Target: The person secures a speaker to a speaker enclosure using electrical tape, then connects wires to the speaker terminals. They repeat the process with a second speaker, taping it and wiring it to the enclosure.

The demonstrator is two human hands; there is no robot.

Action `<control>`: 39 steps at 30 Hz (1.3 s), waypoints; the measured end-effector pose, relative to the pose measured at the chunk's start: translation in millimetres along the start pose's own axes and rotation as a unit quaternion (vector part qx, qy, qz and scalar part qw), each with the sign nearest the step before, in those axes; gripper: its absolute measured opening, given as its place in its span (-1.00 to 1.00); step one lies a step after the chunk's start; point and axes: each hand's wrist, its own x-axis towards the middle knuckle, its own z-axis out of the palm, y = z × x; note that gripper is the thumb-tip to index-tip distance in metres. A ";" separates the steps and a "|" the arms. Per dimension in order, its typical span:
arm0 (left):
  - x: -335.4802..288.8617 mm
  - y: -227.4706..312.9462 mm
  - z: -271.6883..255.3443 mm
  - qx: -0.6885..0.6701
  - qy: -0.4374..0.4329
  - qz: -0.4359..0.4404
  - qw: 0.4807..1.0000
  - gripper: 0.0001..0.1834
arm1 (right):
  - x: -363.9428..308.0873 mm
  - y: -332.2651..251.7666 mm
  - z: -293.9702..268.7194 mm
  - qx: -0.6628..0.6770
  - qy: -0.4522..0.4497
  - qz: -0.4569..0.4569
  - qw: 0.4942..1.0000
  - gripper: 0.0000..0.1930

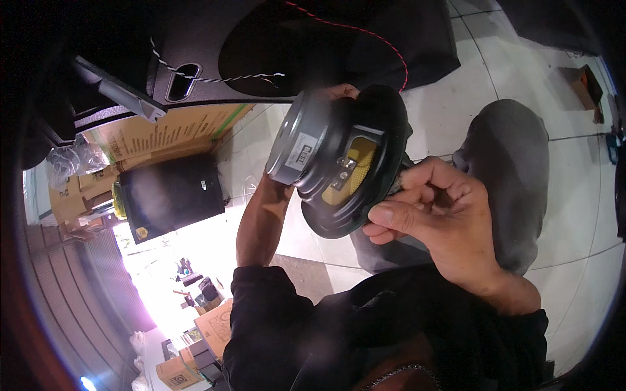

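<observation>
Head view: black round speaker (pixel 339 164) held up mid-scene above a pale tiled floor (pixel 567 176) with dark joints, magnet end to the left; left hand (pixel 345 90), mostly hidden behind it, grasps its far side, while right hand (pixel 447 218) pinches the near right rim between thumb and fingers. Far side, a dark panel (pixel 195 29) trails a red twisted wire (pixel 373 37) and a black-and-white one; left, a cardboard box (pixel 176 127), a black box (pixel 173 195) and a ribbed wall (pixel 72 280) beside glaring light.
</observation>
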 end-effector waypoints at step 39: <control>-24.9 60.5 108.2 0.408 0.021 0.409 0.816 -0.86 | 47.0 -68.9 -29.0 -0.405 -0.348 0.257 0.805 -0.61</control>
